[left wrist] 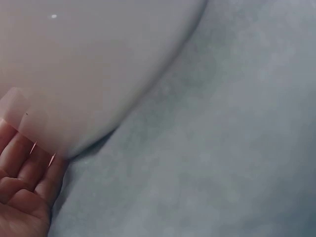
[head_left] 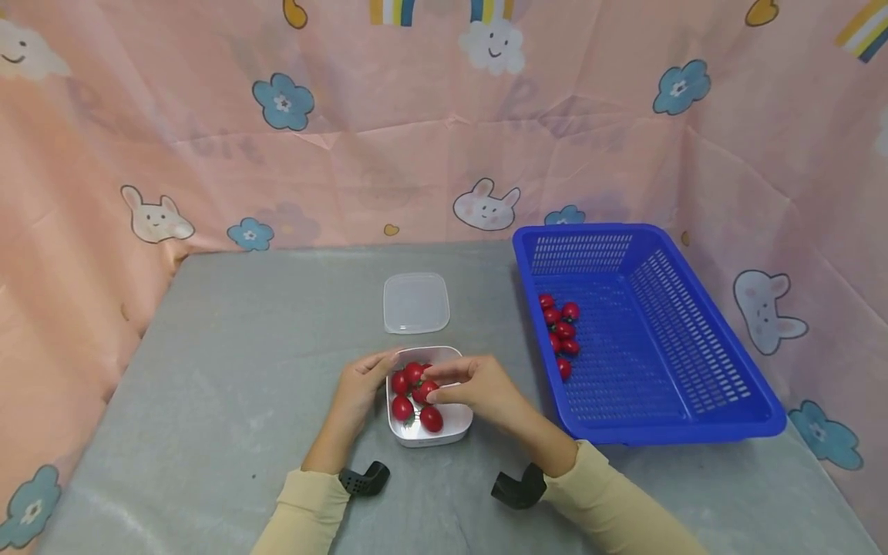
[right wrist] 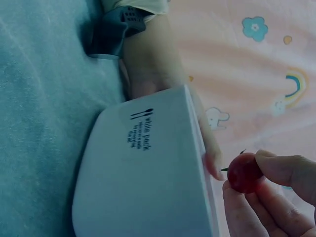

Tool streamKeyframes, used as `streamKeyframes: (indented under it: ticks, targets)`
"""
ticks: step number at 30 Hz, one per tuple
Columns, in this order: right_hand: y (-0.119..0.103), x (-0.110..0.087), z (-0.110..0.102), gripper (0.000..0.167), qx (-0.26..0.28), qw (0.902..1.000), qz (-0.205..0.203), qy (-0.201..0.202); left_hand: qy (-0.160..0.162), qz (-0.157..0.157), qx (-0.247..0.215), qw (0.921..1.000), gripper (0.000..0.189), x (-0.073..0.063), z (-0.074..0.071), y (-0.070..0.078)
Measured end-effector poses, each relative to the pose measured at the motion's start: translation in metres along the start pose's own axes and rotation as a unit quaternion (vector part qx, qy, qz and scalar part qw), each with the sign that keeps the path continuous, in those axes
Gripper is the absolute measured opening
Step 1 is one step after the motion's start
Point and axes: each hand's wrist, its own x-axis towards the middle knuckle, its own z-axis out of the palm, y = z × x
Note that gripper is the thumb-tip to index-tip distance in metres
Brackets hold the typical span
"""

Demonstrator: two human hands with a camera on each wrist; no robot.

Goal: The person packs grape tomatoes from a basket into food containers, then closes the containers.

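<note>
A white plastic food container [head_left: 454,422] stands on the table with several red cherry tomatoes [head_left: 401,408] inside. My left hand [head_left: 357,389] holds it by its left side, the thumb at the rim and the fingers [left wrist: 34,163] against the outer wall. Over the container, my right hand [head_left: 479,385] pinches one cherry tomato [right wrist: 245,174] between thumb and fingertips. A green stem shows on that tomato, which is above the rim in the right wrist view. Small dark print marks the container's wall.
To the right stands a blue slotted plastic basket [head_left: 666,339], with several cherry tomatoes [head_left: 565,330] along its left wall. A translucent square lid [head_left: 416,303] lies just behind the container. Grey cloth [head_left: 229,370] covers the table, and a pink printed curtain [head_left: 388,154] hangs behind.
</note>
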Motion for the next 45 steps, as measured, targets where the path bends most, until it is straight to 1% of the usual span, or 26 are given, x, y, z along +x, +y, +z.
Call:
streamKeyframes:
  ticks: [4, 9, 14, 21, 27, 32, 38, 41, 45]
  targets:
    - [0.002, 0.006, 0.009, 0.032, -0.009, 0.9998, 0.015, 0.008, 0.000, -0.001, -0.001, 1.0000, 0.035, 0.000, -0.001, -0.001]
    - [0.002, 0.012, 0.015, 0.032, -0.006, 0.9999, 0.005, 0.007, 0.001, 0.002, -0.001, 1.0000, 0.034, 0.001, 0.000, -0.001]
    - [0.004, 0.016, 0.018, 0.030, -0.044, 0.9988, -0.019, 0.011, -0.001, 0.000, -0.007, 1.0000, 0.034, 0.001, 0.000, -0.001]
    - [0.004, 0.016, 0.021, 0.027, -0.090, 0.9952, -0.026, 0.028, 0.002, -0.004, 0.001, 1.0000, 0.034, 0.001, 0.000, -0.001]
    - [0.003, 0.015, 0.022, 0.024, -0.105, 0.9936, -0.033, 0.024, 0.005, -0.004, -0.005, 1.0000, 0.033, 0.001, 0.000, 0.000]
    - [0.004, 0.015, 0.022, 0.023, -0.094, 0.9950, -0.030, 0.020, 0.001, -0.002, -0.006, 1.0000, 0.034, 0.001, 0.000, -0.001]
    - [0.004, 0.012, 0.015, 0.025, -0.052, 0.9983, -0.013, 0.023, 0.003, -0.003, -0.020, 0.9998, 0.034, 0.001, 0.001, -0.001]
    - [0.000, 0.009, 0.009, 0.026, -0.038, 0.9988, -0.016, 0.027, 0.004, 0.001, -0.023, 0.9997, 0.033, 0.001, 0.002, -0.001]
    - [-0.011, 0.003, 0.000, 0.028, -0.012, 0.9990, -0.017, 0.039, 0.004, 0.003, -0.024, 0.9997, 0.033, 0.001, 0.002, -0.001]
